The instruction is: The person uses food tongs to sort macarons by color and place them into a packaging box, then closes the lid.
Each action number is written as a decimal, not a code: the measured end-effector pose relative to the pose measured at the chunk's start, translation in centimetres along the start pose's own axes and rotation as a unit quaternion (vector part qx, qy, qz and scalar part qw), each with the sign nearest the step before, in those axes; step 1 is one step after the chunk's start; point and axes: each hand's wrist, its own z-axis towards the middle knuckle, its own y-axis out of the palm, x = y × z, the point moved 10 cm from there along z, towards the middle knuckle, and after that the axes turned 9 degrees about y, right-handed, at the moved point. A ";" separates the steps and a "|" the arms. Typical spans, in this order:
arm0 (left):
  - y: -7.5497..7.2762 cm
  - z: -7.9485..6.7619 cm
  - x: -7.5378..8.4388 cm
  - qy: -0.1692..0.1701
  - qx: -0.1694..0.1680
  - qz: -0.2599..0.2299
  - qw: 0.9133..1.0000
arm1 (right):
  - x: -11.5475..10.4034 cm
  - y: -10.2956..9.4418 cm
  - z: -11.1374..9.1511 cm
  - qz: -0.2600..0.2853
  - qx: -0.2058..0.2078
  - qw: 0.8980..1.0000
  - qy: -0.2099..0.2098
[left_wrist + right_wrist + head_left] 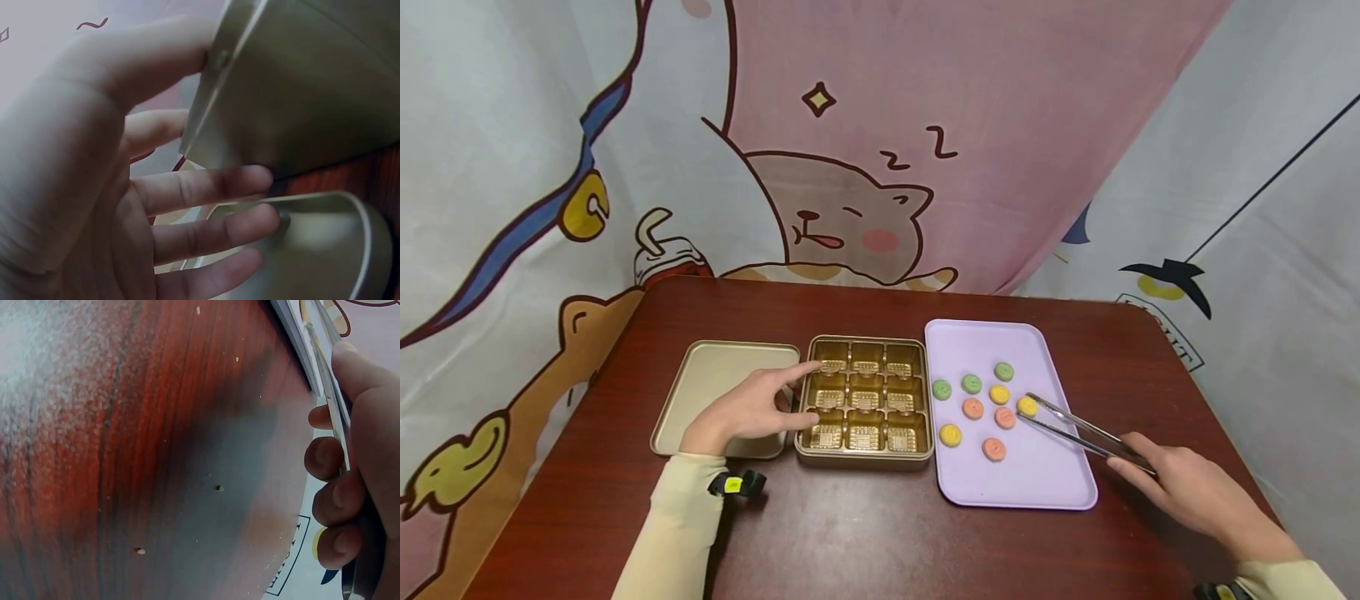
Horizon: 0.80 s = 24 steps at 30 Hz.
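Note:
My left hand (pixel 752 406) rests on the left rim of a square gold tin (pixel 865 459). Thumb and index finger lie straight and spread over the rim; in the left wrist view the other fingers extend beside the outer wall. Inside the tin, a gold insert (pixel 866 392) has several square compartments. My right hand (pixel 1195 492) grips metal tongs (pixel 1086 426). Their tips stand on either side of a yellow button-shaped piece (pixel 1027 406) near the right edge of a lilac tray (pixel 1022 483). Other green (pixel 1003 372), yellow (pixel 951 435) and orange-pink pieces (pixel 994 450) lie on the tray.
Left of the tin lies a flat gold lid (pixel 722 375), partly under my left hand. The tray sits close against the tin's right side. All stand on a dark red-brown table (pixel 850 533). A printed cloth (pixel 1000 150) hangs behind the table and along its sides.

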 end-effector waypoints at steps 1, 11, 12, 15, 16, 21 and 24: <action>0.0 0.0 -0.1 0.000 0.001 -0.004 1.000 | 0.0 0.0 0.0 0.000 -0.001 1.000 0.000; 0.1 -0.1 -0.8 -0.003 0.012 -0.041 0.999 | -0.1 0.3 0.2 0.003 -0.010 1.000 0.004; 0.1 -0.1 -0.9 -0.004 0.012 -0.042 0.999 | -0.1 0.4 0.2 0.004 -0.012 1.000 0.005; 0.2 -0.1 -1.0 -0.005 0.013 -0.050 0.999 | -0.1 0.5 0.2 0.006 -0.016 1.000 0.008; 0.2 -0.1 -1.1 -0.005 0.012 -0.050 0.999 | -0.1 0.6 0.2 0.006 -0.016 1.000 0.008; 0.3 -0.1 -1.0 0.000 0.012 -0.052 0.999 | -0.3 0.7 0.1 0.006 -0.007 1.000 0.002; 0.3 -0.1 -1.0 0.000 0.011 -0.052 0.999 | -0.4 0.6 0.0 0.006 -0.001 1.000 0.000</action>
